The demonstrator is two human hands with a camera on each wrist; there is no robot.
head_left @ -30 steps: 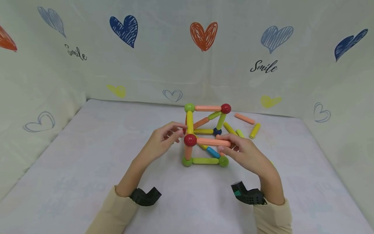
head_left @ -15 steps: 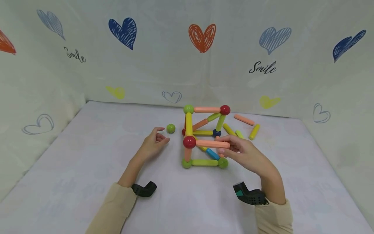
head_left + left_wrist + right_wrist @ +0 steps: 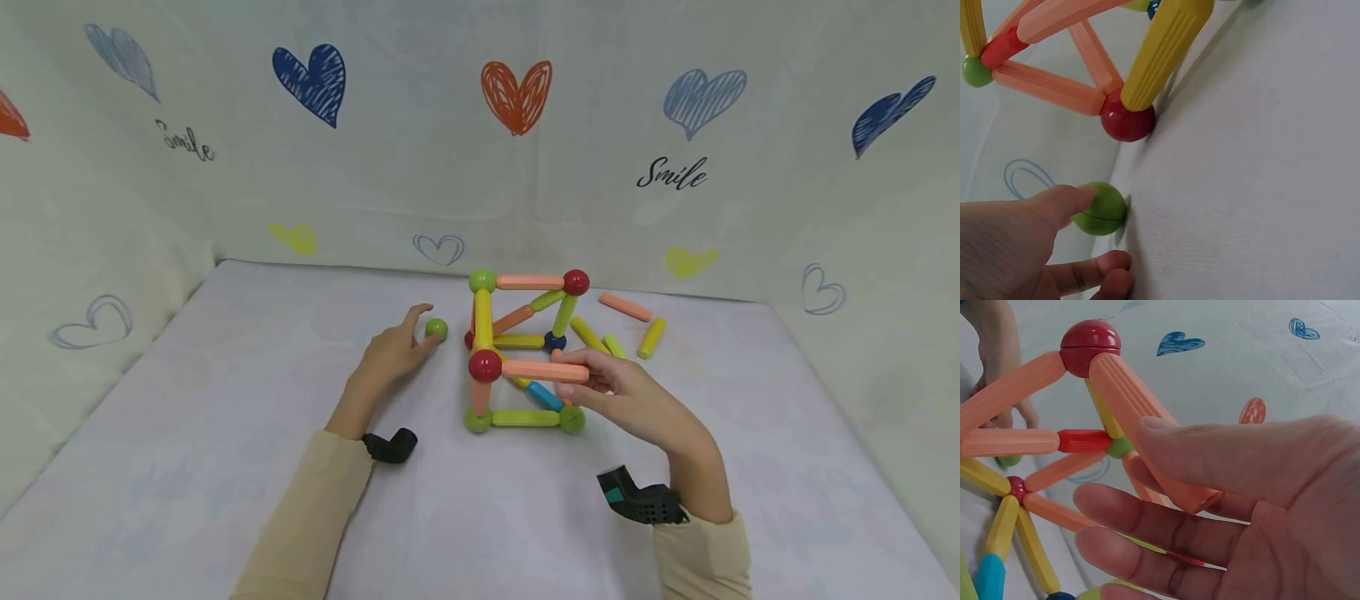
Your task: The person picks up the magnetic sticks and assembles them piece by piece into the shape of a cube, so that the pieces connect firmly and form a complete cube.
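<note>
Where the green ball sits on the counter, at about half past nine from the frame, the left hand touches it with the thumb, forefinger stretched apart at the ball's eleven o'clock. The ball looks hard, smooth and light, likely to roll if nudged; a thumb-and-forefinger hold across its middle would suit. The right hand's fingers pinch the far end of an orange rod, whose other end meets a red ball at nine o'clock. The rod seems stiff and light, the joint easily knocked. No container shows; loose rods lie near the frame, toward two to three o'clock. Behind at twelve hangs a heart-patterned cloth.
</note>
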